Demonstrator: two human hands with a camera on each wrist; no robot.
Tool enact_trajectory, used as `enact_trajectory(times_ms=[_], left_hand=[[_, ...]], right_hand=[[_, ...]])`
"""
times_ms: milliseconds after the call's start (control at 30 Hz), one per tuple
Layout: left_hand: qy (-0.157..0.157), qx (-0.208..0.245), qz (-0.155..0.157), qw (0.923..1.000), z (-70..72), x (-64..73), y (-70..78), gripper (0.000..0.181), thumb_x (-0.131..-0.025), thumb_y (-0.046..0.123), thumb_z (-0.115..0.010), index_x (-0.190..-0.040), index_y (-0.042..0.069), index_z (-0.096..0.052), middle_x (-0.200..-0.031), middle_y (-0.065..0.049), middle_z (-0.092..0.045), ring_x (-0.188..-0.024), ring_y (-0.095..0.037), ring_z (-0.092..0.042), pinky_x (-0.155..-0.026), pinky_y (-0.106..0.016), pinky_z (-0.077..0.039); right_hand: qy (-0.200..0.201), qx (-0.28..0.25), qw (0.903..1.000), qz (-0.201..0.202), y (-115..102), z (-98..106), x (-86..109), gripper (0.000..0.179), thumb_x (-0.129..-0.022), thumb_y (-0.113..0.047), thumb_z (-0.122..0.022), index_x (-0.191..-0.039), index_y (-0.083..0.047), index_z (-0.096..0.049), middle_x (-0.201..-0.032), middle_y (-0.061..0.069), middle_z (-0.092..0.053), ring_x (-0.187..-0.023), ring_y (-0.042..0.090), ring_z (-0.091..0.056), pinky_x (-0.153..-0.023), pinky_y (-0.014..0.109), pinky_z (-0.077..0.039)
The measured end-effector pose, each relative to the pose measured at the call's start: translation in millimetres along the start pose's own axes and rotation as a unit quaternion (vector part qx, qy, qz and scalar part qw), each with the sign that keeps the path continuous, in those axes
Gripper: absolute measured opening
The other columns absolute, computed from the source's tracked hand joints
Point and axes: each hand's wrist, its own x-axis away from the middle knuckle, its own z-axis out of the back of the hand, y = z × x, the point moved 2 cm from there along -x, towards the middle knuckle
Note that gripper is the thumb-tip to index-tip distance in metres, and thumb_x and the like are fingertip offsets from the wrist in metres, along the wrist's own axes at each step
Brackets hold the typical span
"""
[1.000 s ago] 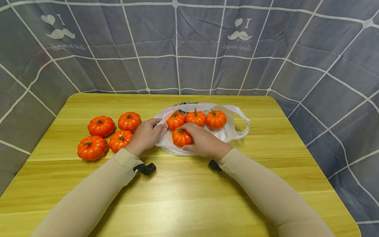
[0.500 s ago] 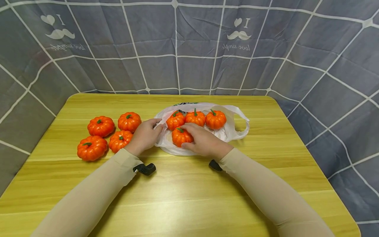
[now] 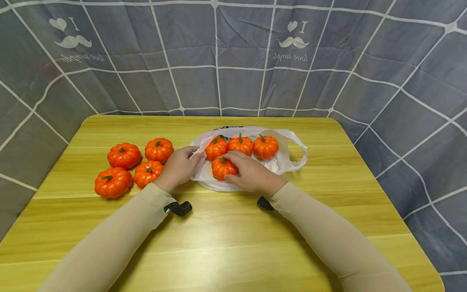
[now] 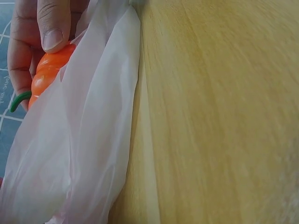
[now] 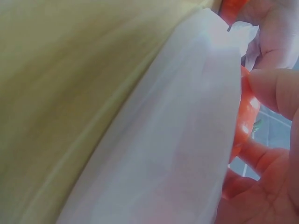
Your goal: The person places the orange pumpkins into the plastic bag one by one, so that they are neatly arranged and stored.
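Observation:
A white plastic bag (image 3: 297,165) lies open on the table in the head view. My right hand (image 3: 251,172) grips a small glossy orange pumpkin (image 3: 221,170) with a green stem, inside the front of the bag's mouth. Behind it sit a left pumpkin (image 3: 215,151), a middle pumpkin (image 3: 241,147) and a right pumpkin (image 3: 266,147), all in the bag. At the bag's left edge, my left hand (image 3: 180,167) pinches the plastic; the bunched film (image 5: 245,37) shows at its fingers in the right wrist view. The bag's wall hides the held pumpkin's lower part in both wrist views.
Left of the left hand, several more orange pumpkins (image 3: 124,155) stand grouped on the wooden table (image 3: 219,243). A grey curtain (image 3: 240,89) with white lines hangs behind and at both sides of the table.
My right thumb has shifted slightly up on the held pumpkin since a second ago. The bag, the left hand and the other pumpkins stay in place.

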Motion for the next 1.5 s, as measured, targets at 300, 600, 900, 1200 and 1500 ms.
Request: enact_trajectory(times_ms=[300, 600, 900, 1200, 1500], left_hand=[[0.0, 0.002, -0.005, 1.0, -1.1, -0.6, -1.7, 0.054, -0.109, 0.034, -0.05, -0.154, 0.004, -0.053, -0.15, -0.021, -0.059, -0.125, -0.036, -0.061, -0.11, -0.053, -0.051], [0.001, 0.001, -0.007, 1.0, -1.8, -0.9, -3.2, 0.054, -0.109, 0.034, -0.05, -0.154, 0.004, -0.053, -0.15, -0.02, -0.06, -0.129, -0.037, -0.061, -0.113, -0.054, -0.049], [-0.002, 0.0, -0.005, 1.0, -2.1, -1.2, -3.4, 0.055, -0.109, 0.035, -0.05, -0.154, 0.003, -0.053, -0.151, -0.021, -0.059, -0.132, -0.038, -0.06, -0.115, -0.055, -0.047], [-0.004, 0.001, -0.004, 1.0, -3.1, -1.7, -3.6, 0.054, -0.109, 0.035, -0.05, -0.154, 0.004, -0.053, -0.152, -0.02, -0.058, -0.137, -0.038, -0.058, -0.117, -0.056, -0.045], [-0.006, 0.003, -0.004, 1.0, -4.0, -2.0, -4.0, 0.054, -0.109, 0.035, -0.05, -0.154, 0.005, -0.052, -0.152, -0.019, -0.059, -0.132, -0.036, -0.059, -0.116, -0.055, -0.046]], right_hand=[[0.003, -0.004, 1.0, -0.005, 0.2, -1.0, 0.4, 0.064, -0.1, -0.031, -0.071, -0.156, -0.015, -0.047, -0.161, 0.009, -0.047, -0.148, 0.029, -0.048, -0.127, 0.045, -0.036], [0.003, -0.011, 0.9999, -0.005, 0.6, -1.0, 0.4, 0.065, -0.099, -0.032, -0.071, -0.156, -0.014, -0.046, -0.161, 0.009, -0.046, -0.149, 0.029, -0.047, -0.127, 0.045, -0.034], [0.0, -0.018, 0.9998, -0.007, 1.4, -1.9, 0.6, 0.066, -0.099, -0.032, -0.072, -0.157, -0.014, -0.045, -0.161, 0.01, -0.046, -0.148, 0.029, -0.048, -0.127, 0.045, -0.035], [0.008, -0.023, 0.9997, 0.0, 2.0, -1.6, 1.8, 0.066, -0.099, -0.032, -0.071, -0.156, -0.012, -0.045, -0.161, 0.01, -0.046, -0.148, 0.029, -0.048, -0.127, 0.045, -0.035], [0.009, -0.023, 0.9997, -0.006, 1.3, 0.1, 3.6, 0.067, -0.099, -0.033, -0.072, -0.157, -0.013, -0.045, -0.162, 0.009, -0.046, -0.148, 0.029, -0.048, -0.127, 0.045, -0.036]])
